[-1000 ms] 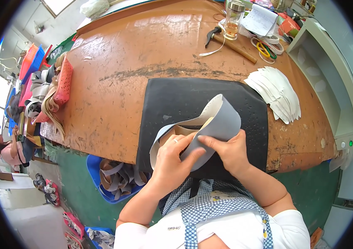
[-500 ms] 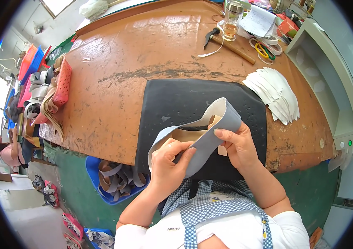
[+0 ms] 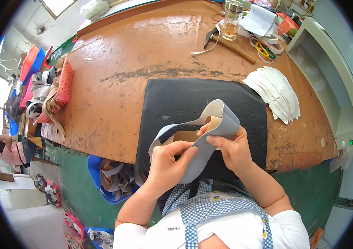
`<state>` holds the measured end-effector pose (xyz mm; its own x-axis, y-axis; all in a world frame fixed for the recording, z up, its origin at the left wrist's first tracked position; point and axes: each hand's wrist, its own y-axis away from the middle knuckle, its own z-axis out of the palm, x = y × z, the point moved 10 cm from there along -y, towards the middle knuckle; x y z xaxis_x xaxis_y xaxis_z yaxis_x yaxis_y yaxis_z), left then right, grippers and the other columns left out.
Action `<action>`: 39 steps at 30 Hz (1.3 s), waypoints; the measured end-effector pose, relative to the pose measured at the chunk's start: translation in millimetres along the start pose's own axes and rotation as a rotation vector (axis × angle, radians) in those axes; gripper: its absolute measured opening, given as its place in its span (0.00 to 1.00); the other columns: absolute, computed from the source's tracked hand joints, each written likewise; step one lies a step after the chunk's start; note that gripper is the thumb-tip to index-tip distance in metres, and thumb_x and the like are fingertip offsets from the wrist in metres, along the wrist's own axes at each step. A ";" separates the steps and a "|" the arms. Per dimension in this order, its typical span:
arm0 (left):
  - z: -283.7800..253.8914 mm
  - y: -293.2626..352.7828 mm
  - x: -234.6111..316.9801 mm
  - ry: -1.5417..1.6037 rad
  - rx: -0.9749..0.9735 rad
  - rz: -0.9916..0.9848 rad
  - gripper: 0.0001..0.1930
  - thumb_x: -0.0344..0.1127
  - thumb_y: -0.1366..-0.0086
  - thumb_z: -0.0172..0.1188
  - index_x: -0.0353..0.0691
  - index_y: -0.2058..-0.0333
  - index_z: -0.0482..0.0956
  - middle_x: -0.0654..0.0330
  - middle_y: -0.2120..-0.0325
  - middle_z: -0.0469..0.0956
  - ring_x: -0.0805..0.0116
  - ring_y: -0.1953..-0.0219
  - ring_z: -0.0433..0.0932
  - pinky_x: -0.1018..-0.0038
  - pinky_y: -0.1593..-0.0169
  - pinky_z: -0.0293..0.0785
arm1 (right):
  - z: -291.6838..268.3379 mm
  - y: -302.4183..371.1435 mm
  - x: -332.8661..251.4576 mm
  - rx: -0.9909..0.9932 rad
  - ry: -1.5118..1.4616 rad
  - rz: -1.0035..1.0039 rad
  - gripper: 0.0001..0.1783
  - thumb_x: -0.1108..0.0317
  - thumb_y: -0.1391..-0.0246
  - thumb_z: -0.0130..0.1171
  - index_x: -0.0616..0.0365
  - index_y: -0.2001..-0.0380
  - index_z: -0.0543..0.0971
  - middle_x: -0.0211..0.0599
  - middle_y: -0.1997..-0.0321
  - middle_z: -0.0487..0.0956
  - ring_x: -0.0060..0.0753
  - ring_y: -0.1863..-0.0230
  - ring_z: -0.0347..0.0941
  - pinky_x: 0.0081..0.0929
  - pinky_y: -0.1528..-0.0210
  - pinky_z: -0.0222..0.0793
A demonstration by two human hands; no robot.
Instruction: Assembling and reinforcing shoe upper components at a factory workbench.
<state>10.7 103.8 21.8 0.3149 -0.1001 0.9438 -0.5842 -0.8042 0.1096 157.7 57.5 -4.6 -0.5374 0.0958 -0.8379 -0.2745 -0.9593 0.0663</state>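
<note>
Both hands hold a grey-blue shoe upper (image 3: 203,155), a closed loop with a tan lining (image 3: 184,136) showing inside its opening. My left hand (image 3: 169,162) pinches its near edge between thumb and fingers. On the other side, my right hand (image 3: 233,148) grips the wall, thumb outside and some fingers inside the loop by the lining. The upper is raised over the near part of a black mat (image 3: 197,93) on the brown worktable (image 3: 106,103). Part of its left end is hidden behind my left hand.
White cut pieces (image 3: 274,93) lie fanned right of the mat. Behind them are a hammer (image 3: 236,50), a glass jar (image 3: 231,23) and scissors (image 3: 262,50). A grey machine housing (image 3: 330,83) stands right. Left are a red basket (image 3: 64,85) and a blue bin (image 3: 95,176) of strips.
My right hand has shifted slightly left along the upper, its fingers reaching further inside. The loop has turned a little and its near edge hangs lower. A person at far left has raised an arm.
</note>
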 end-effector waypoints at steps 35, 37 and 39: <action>19.7 1.2 -8.0 0.071 0.065 0.000 0.09 0.30 0.37 0.64 0.29 0.63 0.83 0.58 0.77 0.83 0.79 0.74 0.80 0.82 0.69 0.73 | -10.2 -5.4 21.2 0.050 -0.136 0.183 0.10 0.75 0.46 0.63 0.53 0.64 0.73 0.37 0.63 0.81 0.31 0.59 0.80 0.32 0.53 0.78; 20.5 1.5 -7.6 0.103 0.067 -0.001 0.09 0.30 0.37 0.64 0.29 0.63 0.83 0.59 0.77 0.83 0.80 0.75 0.79 0.82 0.70 0.73 | -10.9 -5.2 20.4 0.057 -0.123 0.181 0.10 0.75 0.46 0.63 0.53 0.64 0.72 0.37 0.63 0.81 0.31 0.59 0.80 0.32 0.53 0.78; 21.3 2.5 -7.5 0.084 0.065 -0.010 0.09 0.30 0.37 0.64 0.29 0.63 0.83 0.59 0.77 0.83 0.80 0.75 0.79 0.81 0.69 0.73 | -10.5 -5.0 18.9 0.059 -0.144 0.162 0.10 0.76 0.47 0.63 0.53 0.64 0.72 0.39 0.63 0.81 0.32 0.60 0.80 0.32 0.53 0.78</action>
<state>22.8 90.0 8.4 0.2552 -0.0450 0.9658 -0.5307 -0.8415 0.1010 157.3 61.4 -26.4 -0.6856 -0.0172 -0.7278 -0.2194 -0.9483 0.2291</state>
